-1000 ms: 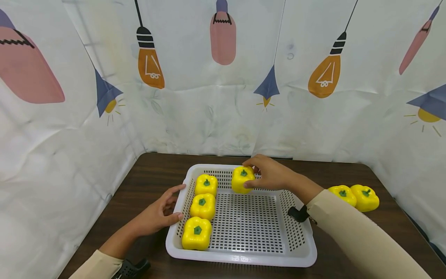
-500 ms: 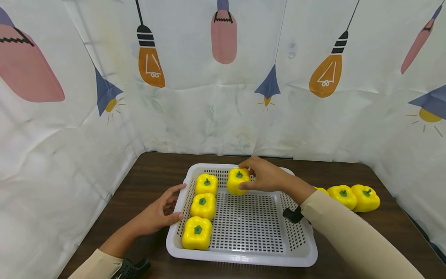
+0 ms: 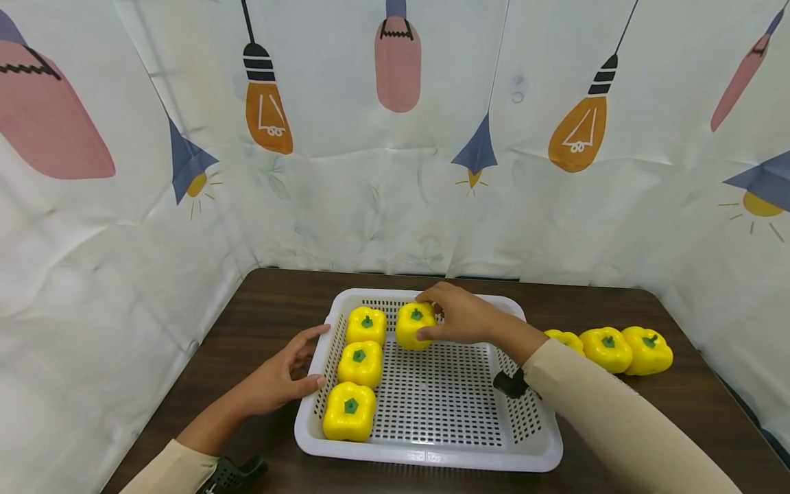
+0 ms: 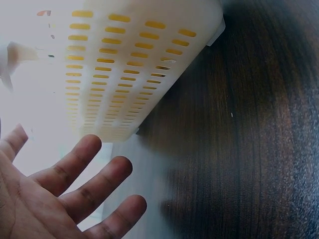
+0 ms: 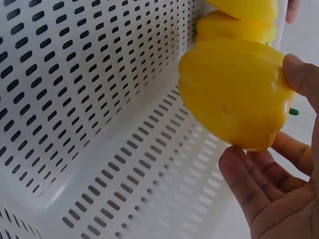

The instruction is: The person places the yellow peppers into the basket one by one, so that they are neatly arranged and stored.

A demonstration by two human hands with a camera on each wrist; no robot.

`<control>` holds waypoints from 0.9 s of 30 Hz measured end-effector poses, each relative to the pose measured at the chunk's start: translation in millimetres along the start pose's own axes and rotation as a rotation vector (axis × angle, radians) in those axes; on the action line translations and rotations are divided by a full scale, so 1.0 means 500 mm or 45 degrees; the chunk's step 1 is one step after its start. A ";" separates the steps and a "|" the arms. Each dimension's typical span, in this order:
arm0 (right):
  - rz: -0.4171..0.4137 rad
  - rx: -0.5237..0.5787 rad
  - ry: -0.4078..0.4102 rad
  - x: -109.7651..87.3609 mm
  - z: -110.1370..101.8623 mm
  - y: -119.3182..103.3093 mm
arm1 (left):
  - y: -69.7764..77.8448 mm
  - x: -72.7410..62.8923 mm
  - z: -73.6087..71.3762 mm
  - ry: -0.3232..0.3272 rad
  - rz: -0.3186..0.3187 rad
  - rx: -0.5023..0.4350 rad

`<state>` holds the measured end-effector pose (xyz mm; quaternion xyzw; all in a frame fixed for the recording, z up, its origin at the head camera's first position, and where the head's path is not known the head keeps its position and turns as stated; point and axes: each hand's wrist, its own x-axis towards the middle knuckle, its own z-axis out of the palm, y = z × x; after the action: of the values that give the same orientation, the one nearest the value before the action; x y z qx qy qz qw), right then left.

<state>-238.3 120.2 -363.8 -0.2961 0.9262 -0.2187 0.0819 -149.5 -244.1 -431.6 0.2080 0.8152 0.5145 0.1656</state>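
My right hand (image 3: 459,313) pinches a yellow bell pepper (image 3: 415,326) between thumb and fingers, over the far part of a white perforated basket (image 3: 426,458). In the right wrist view that bell pepper (image 5: 234,94) shows its side, its green stem facing away from the basket floor. Three more yellow bell peppers (image 3: 360,363) stand stem up in a column along the basket's left wall. At the left rim is my left hand (image 3: 280,377), thumb and fingertips right at the edge. The left wrist view shows the left hand's fingers (image 4: 99,189) spread and relaxed beside the slotted wall.
Several yellow bell peppers (image 3: 607,350) lie in a row on the dark wooden table (image 3: 623,425), right of the basket; my right forearm partly covers the nearest. A white cloth (image 3: 370,206) with printed lamps hangs behind and at the left.
My right hand has carried its bell pepper left and slightly nearer, towards the column. More of the row at right shows from behind the sleeve. My left hand has stayed put.
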 end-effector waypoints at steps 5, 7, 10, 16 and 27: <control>0.017 -0.014 -0.008 0.006 0.009 -0.006 | -0.002 0.001 -0.001 -0.005 0.013 -0.010; 0.032 -0.038 -0.011 0.009 0.013 -0.008 | -0.003 0.001 -0.001 -0.009 0.017 -0.013; 0.056 -0.062 -0.020 0.012 0.019 -0.011 | -0.003 0.001 -0.001 -0.009 0.020 -0.016; 0.067 -0.044 -0.020 0.017 0.029 -0.015 | -0.001 -0.002 -0.002 -0.012 0.044 -0.006; 0.039 -0.077 -0.028 0.020 0.047 -0.015 | -0.003 0.001 -0.001 -0.011 0.035 -0.014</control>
<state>-235.9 100.8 -381.6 -0.2866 0.9358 -0.1861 0.0866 -150.3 -244.7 -433.0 0.2207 0.8086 0.5204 0.1632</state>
